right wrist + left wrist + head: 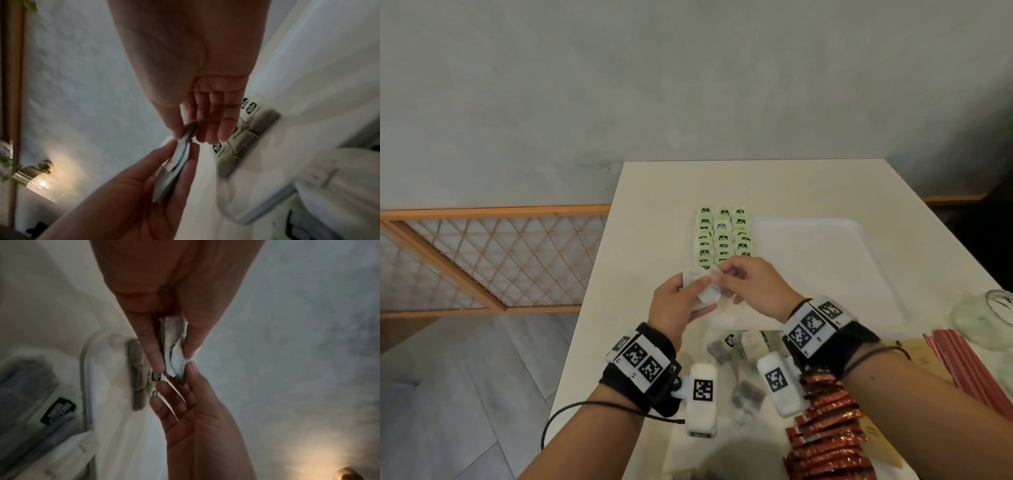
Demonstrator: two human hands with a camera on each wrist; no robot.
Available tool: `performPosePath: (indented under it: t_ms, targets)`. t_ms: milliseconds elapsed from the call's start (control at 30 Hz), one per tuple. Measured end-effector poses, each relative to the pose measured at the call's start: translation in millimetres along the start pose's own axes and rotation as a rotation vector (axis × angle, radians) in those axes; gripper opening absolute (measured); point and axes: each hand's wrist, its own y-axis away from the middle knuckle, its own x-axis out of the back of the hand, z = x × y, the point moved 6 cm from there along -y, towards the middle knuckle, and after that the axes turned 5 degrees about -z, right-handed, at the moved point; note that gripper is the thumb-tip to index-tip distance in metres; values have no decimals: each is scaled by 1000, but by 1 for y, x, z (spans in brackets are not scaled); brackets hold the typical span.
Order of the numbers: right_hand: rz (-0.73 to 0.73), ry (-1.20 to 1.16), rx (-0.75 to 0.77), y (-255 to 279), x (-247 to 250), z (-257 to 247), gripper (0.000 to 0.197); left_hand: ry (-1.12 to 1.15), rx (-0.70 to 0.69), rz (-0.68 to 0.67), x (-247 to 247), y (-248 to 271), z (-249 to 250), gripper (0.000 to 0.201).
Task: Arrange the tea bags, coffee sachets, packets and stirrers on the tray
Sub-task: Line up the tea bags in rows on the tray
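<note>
My left hand (697,286) grips a small stack of white tea bags (707,295) above the near left corner of the white tray (825,240). My right hand (720,275) pinches the top bag of that stack between thumb and forefinger. The left wrist view shows the stack of tea bags (174,350) squeezed between my left thumb and fingers. In the right wrist view my right hand (185,135) nips the upper edge of the tea bags (174,168). Three columns of tea bags with green tags (722,236) lie on the tray's left part.
Loose tea bags (744,392) lie on the table below my wrists. Red coffee sachets (825,431) are piled at the near right, with red stirrers (969,370) and a glass jar (993,315) further right. A wooden lattice screen (482,257) stands left of the table.
</note>
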Motion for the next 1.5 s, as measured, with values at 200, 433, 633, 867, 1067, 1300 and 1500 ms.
performPosePath:
  t_ms: [200, 433, 633, 867, 1067, 1300, 1500]
  targets:
    - [143, -68, -18, 37, 26, 7, 8, -99, 26, 26, -18, 12, -5, 16]
    - [408, 35, 125, 68, 60, -3, 13, -9, 165, -173, -54, 32, -14, 18]
    - [336, 187, 100, 82, 41, 8, 15, 135, 208, -157, -67, 33, -15, 31]
    - [176, 157, 70, 89, 30, 17, 16, -240, 47, -166, -51, 28, -15, 15]
    - [174, 119, -12, 71, 36, 26, 15, -359, -52, -236, -53, 30, -8, 18]
    - [113, 215, -89, 35, 45, 37, 5, -348, -60, -46, -25, 2, 3, 14]
    - [-43, 419, -184, 21, 33, 67, 34, -462, -79, 6, -10, -18, 9, 20]
